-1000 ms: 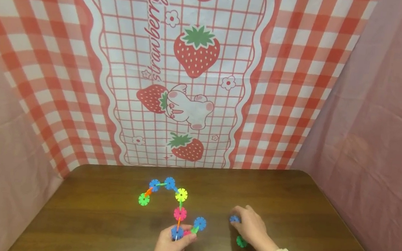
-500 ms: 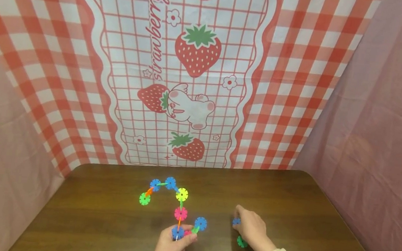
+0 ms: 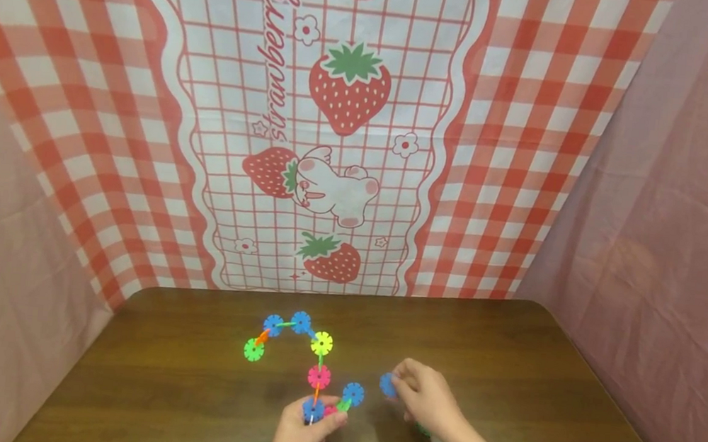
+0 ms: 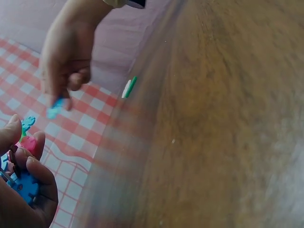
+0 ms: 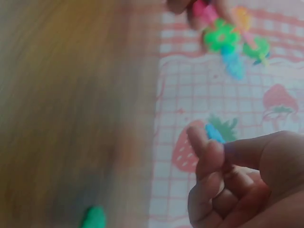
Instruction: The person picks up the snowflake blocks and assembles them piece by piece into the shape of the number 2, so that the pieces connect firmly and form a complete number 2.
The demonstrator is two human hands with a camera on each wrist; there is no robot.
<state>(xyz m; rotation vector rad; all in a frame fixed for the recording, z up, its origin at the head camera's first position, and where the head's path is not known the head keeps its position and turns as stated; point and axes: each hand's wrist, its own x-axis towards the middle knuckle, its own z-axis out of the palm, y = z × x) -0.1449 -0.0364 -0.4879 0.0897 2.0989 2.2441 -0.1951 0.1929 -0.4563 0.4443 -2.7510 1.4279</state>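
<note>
In the head view my left hand (image 3: 300, 431) grips a chain of notched plastic snowflake discs (image 3: 319, 376). The chain arches up and to the left through pink, yellow and blue pieces to a green end. A shorter branch sticks out right of the thumb, ending in a blue disc (image 3: 353, 394). My right hand (image 3: 435, 402) pinches a loose blue snowflake disc (image 3: 388, 384) between thumb and fingers, a small gap away from that branch. The right wrist view shows this disc (image 5: 214, 133) edge-on at the fingertips. Fingers hide part of the chain's lower end.
A green disc (image 3: 424, 430) lies on the brown wooden table (image 3: 185, 375), mostly hidden behind my right wrist. Beside it in the left wrist view is a white piece (image 4: 126, 89). A red-checked strawberry cloth (image 3: 339, 177) hangs behind the table.
My right hand has lifted the blue disc off the table and brought it left, towards the chain. My left hand and the chain have stayed nearly still.
</note>
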